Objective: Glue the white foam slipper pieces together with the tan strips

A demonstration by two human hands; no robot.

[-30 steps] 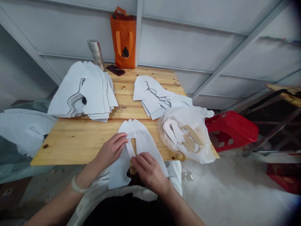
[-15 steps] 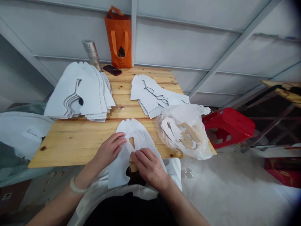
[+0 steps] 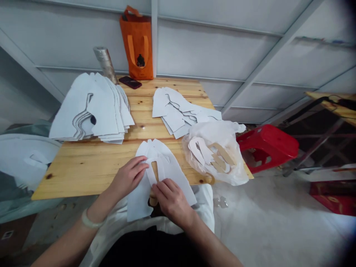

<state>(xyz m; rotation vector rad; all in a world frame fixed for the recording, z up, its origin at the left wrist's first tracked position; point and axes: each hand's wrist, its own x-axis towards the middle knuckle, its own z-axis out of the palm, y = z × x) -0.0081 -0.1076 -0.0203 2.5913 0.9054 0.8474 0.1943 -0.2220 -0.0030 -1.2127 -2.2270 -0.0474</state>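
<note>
Pinching a narrow white looped piece with tan showing in its slot (image 3: 150, 174): left hand (image 3: 130, 176) has its fingers bunched, almost closed on the upper left edge; right hand (image 3: 175, 202) has its fingers closed at the lower end. Thumb pressure: cannot tell. Piece lies over a white arched cut-out sheet (image 3: 176, 174), which spans the front edge of the pale wooden bench (image 3: 89, 163) and the white cloth on the lap (image 3: 207, 200).

Risks, my read:
- Skew: uneven pull between the hands could twist the thin loop off line.
- Crease: sheet looks poorly backed past the bench edge; downward press there could bend it.
- Slip: lap shift drags the sheet's lower part.
- Snag: right elbow swinging out could catch the crumpled clear plastic bag (image 3: 237, 176).
</note>
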